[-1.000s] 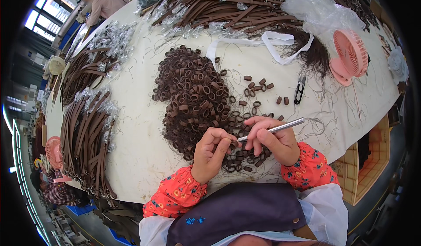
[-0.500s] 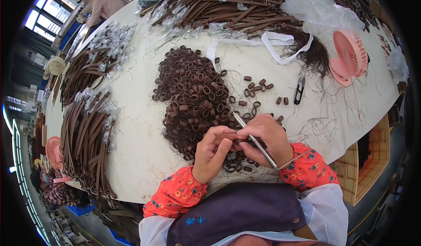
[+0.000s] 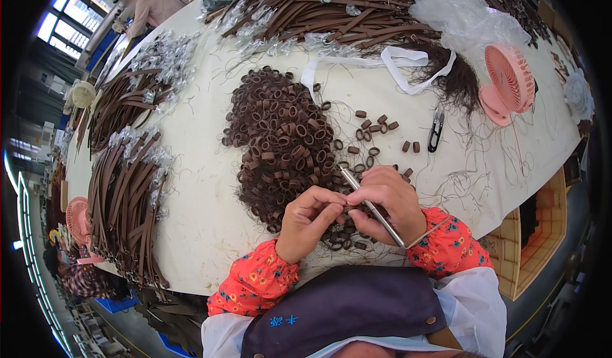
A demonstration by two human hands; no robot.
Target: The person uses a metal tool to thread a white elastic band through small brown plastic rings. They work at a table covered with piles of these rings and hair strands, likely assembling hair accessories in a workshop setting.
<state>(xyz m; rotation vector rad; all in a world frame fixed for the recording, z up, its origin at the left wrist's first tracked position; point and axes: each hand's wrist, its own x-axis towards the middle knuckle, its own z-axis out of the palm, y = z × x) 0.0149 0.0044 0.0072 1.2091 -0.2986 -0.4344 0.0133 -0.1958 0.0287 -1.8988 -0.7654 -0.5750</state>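
In front of me, my left hand (image 3: 310, 221) is closed in a pinch, its fingertips meeting those of my right hand. A small brown strap loop (image 3: 347, 209) shows partly between the fingertips; most of it is hidden. My right hand (image 3: 390, 204) is closed round a silver pen-shaped tool (image 3: 373, 208), tilted with its upper end toward the heap and a thin cord at its lower end. Just beyond the hands lies a large heap of brown strap loops (image 3: 280, 128) with loose threads. More loops lie under and around my fingers.
Black thread snips (image 3: 436, 130) and a pink fan (image 3: 508, 80) stand to the right. Brown straps (image 3: 124, 198) with clear wrapping lie left, more straps (image 3: 344, 7) at the back. A white ribbon (image 3: 408, 58) curls beyond the loops. Another person (image 3: 153, 7) works far left.
My left fingers have closed in a little more and hide more of the small brown loop. The tool in my right hand has shifted very slightly.
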